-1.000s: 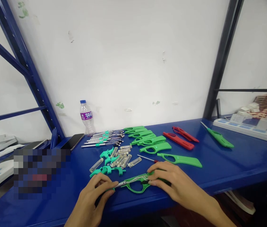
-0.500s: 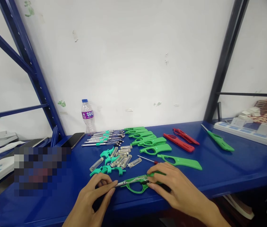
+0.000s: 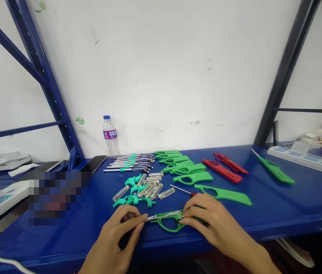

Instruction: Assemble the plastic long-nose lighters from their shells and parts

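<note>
A green lighter shell point(image 3: 170, 222) with a metal tube and wires in it lies on the blue bench point(image 3: 277, 207) near the front edge. My left hand point(image 3: 119, 236) pinches the metal tube at the shell's left end. My right hand point(image 3: 209, 222) presses its fingertips on the shell's right part, fingers curled over it. Just behind lie teal trigger pieces point(image 3: 134, 200), clear small tubes point(image 3: 149, 189) and a thin red-handled screwdriver point(image 3: 182, 189).
Further back lie a row of green shells point(image 3: 179, 167), metal tube assemblies point(image 3: 129, 163), red shells point(image 3: 223, 167), a finished green lighter point(image 3: 275, 171), a water bottle point(image 3: 110, 136) and a phone point(image 3: 94, 163). A power strip point(image 3: 306, 160) sits at the right.
The view has drifted so everything sits slightly right and higher. Both hands stay on the green shell, with only small finger shifts.
</note>
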Tool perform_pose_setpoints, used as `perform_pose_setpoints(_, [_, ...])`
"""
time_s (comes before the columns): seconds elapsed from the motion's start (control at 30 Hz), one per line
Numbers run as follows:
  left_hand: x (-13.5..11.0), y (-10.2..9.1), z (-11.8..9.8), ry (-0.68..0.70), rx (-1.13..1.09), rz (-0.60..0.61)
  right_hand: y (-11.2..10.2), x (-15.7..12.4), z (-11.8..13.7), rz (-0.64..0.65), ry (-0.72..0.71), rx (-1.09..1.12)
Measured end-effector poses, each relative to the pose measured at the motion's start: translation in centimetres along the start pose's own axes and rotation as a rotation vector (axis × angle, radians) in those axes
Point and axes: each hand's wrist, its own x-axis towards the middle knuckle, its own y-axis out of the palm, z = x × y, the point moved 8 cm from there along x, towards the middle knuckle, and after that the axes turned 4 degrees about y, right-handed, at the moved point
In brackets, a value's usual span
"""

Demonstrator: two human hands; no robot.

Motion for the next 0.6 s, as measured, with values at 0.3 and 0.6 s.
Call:
perform_pose_setpoints(0.3, [-0.1, -0.4, -0.3, 0.117, 0.081, -0.068, -0.3, 0.0, 0.2, -0.035, -0.022, -0.026])
perform_pose_setpoints(0.6, [5.3, -0.3, 2.0, 0.075, 0.156, 0.104, -0.2, 0.0, 0.2, -0.019, 0.019, -0.028])
